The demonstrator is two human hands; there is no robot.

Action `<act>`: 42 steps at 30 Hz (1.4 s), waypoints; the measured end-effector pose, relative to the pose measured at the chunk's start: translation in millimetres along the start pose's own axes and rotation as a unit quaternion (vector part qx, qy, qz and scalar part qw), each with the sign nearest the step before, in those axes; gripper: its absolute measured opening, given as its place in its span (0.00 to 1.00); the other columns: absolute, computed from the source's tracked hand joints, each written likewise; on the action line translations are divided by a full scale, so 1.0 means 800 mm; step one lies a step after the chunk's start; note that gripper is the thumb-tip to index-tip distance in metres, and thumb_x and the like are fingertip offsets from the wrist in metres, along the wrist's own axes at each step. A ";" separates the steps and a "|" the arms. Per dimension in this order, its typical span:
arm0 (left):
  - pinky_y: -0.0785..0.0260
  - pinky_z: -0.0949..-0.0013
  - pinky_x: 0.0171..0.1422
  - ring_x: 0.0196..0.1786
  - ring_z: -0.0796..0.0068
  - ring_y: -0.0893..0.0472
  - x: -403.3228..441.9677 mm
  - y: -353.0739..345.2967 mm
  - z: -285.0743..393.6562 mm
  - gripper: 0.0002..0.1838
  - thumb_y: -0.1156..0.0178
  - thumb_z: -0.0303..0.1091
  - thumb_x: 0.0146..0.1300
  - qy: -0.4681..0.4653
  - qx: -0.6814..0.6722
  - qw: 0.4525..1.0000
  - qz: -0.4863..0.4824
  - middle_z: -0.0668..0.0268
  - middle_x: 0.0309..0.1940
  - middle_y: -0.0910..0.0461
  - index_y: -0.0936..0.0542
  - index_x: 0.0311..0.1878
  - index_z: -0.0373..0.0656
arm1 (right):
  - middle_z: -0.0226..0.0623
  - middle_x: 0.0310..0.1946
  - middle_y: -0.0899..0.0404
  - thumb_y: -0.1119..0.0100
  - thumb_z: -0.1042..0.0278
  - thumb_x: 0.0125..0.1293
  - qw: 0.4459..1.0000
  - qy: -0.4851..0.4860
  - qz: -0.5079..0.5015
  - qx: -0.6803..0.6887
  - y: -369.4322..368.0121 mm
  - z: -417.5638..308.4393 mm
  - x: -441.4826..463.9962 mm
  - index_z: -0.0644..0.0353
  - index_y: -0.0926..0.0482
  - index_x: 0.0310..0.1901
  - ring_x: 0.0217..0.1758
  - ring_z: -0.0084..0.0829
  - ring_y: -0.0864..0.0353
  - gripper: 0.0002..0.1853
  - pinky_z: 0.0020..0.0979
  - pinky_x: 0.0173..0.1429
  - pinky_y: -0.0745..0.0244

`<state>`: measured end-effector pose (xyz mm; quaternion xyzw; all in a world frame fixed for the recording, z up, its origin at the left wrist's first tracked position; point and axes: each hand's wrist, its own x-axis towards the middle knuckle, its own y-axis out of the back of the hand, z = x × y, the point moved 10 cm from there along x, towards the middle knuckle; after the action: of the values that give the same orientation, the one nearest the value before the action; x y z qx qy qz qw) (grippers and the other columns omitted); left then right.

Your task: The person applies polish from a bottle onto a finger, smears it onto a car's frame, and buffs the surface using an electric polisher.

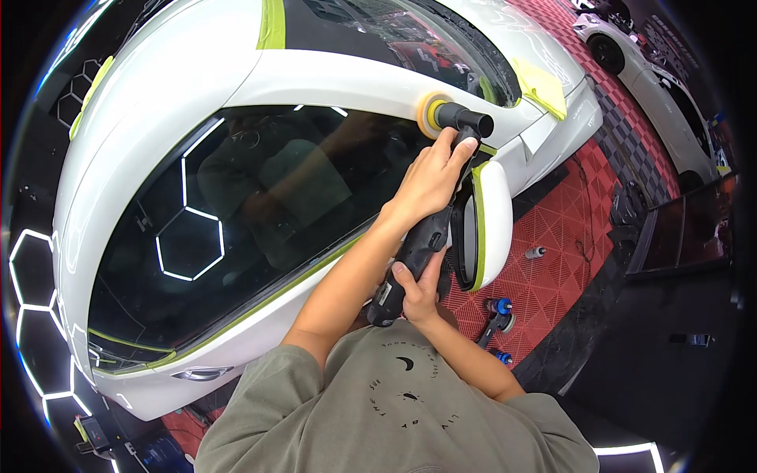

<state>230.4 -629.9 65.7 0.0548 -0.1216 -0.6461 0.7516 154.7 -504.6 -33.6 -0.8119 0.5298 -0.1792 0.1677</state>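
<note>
I hold a black cordless-looking car polisher (426, 240) in both hands beside a white car (150, 87). My left hand (432, 172) grips its neck just behind the head, thumb on top. Lower down, the fingers of my right hand (420, 292) close round the rear of its body. The polisher's round yellow-orange pad (430, 114) appears to rest against the white pillar between the side window (260, 181) and the windshield (426, 47). Just right of the polisher is the white side mirror (494, 225), edged with green masking tape (478, 229).
A yellow-green cloth (542, 88) lies near the windshield base. On the red tiled floor (552, 296) are a small bottle (535, 252) and another polisher (497, 322) with blue parts. A second white car (654, 87) stands at upper right. A dark cabinet (686, 229) is at right.
</note>
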 end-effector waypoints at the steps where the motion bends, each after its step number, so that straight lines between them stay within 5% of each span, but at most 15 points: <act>1: 0.33 0.67 0.35 0.29 0.76 0.27 -0.006 0.004 -0.001 0.22 0.55 0.51 0.77 -0.001 0.002 1.000 0.005 0.59 0.28 0.26 0.29 0.47 0.37 | 0.41 0.45 0.33 0.44 0.76 0.65 0.998 0.023 -0.002 -0.056 -0.001 0.005 -0.001 0.50 0.68 0.77 0.36 0.30 0.24 0.48 0.33 0.38 0.20; 6: 0.34 0.71 0.30 0.23 0.80 0.29 -0.043 0.054 0.020 0.21 0.56 0.52 0.78 -0.043 -0.053 0.996 0.056 0.68 0.22 0.30 0.30 0.50 0.41 | 0.43 0.49 0.32 0.43 0.79 0.64 0.997 0.021 -0.065 -0.032 -0.042 0.014 -0.009 0.49 0.70 0.78 0.36 0.29 0.23 0.51 0.31 0.39 0.20; 10: 0.34 0.77 0.25 0.20 0.84 0.30 -0.075 0.102 0.044 0.24 0.58 0.57 0.77 -0.052 -0.127 0.987 0.081 0.70 0.21 0.29 0.29 0.52 0.44 | 0.50 0.65 0.41 0.41 0.76 0.64 0.990 0.012 -0.112 -0.090 -0.069 0.022 -0.020 0.60 0.71 0.77 0.60 0.34 0.29 0.52 0.34 0.62 0.29; 11: 0.34 0.78 0.25 0.20 0.84 0.29 -0.082 0.113 0.047 0.25 0.58 0.58 0.77 -0.053 -0.144 0.984 0.091 0.70 0.21 0.29 0.29 0.52 0.43 | 0.52 0.69 0.46 0.39 0.75 0.63 0.985 -0.005 -0.129 -0.112 -0.077 0.023 -0.022 0.63 0.70 0.77 0.69 0.37 0.37 0.52 0.36 0.71 0.38; 14: 0.34 0.78 0.24 0.18 0.83 0.30 -0.103 0.148 0.063 0.28 0.60 0.60 0.77 -0.068 -0.157 0.976 0.132 0.69 0.19 0.29 0.26 0.54 0.42 | 0.53 0.70 0.46 0.37 0.74 0.63 0.979 0.022 -0.166 -0.113 -0.108 0.014 -0.021 0.63 0.68 0.77 0.71 0.39 0.38 0.53 0.38 0.72 0.40; 19: 0.34 0.77 0.24 0.19 0.83 0.29 -0.129 0.198 0.082 0.28 0.59 0.60 0.76 -0.109 -0.178 0.964 0.167 0.69 0.20 0.28 0.28 0.52 0.41 | 0.55 0.61 0.30 0.35 0.75 0.61 0.945 0.146 -0.202 -0.213 -0.161 -0.036 -0.021 0.63 0.66 0.78 0.60 0.42 0.24 0.53 0.36 0.63 0.29; 34: 0.35 0.77 0.25 0.18 0.79 0.29 -0.100 0.183 0.083 0.31 0.64 0.58 0.78 -0.091 -0.192 0.962 0.172 0.66 0.20 0.28 0.26 0.57 0.37 | 0.56 0.65 0.35 0.36 0.76 0.61 0.959 0.060 -0.192 -0.202 -0.139 -0.053 0.000 0.62 0.66 0.78 0.64 0.41 0.27 0.54 0.37 0.65 0.32; 36: 0.36 0.77 0.23 0.17 0.79 0.29 -0.109 0.200 0.089 0.33 0.66 0.59 0.78 -0.095 -0.202 0.953 0.205 0.66 0.19 0.29 0.28 0.59 0.36 | 0.57 0.65 0.32 0.36 0.76 0.61 0.938 0.156 -0.197 -0.238 -0.156 -0.074 0.002 0.61 0.63 0.78 0.63 0.44 0.25 0.52 0.37 0.65 0.32; 42: 0.36 0.77 0.22 0.17 0.81 0.30 -0.105 0.170 0.075 0.32 0.65 0.58 0.78 -0.096 -0.156 0.962 0.202 0.66 0.19 0.28 0.29 0.58 0.34 | 0.58 0.67 0.34 0.34 0.73 0.59 0.957 0.096 -0.206 -0.179 -0.118 -0.043 -0.001 0.65 0.61 0.78 0.67 0.47 0.28 0.52 0.37 0.69 0.35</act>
<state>333.8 -520.9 146.8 -0.1511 -0.0991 -0.4938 0.8506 213.9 -470.9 39.9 -0.8991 0.3880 -0.1890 -0.0729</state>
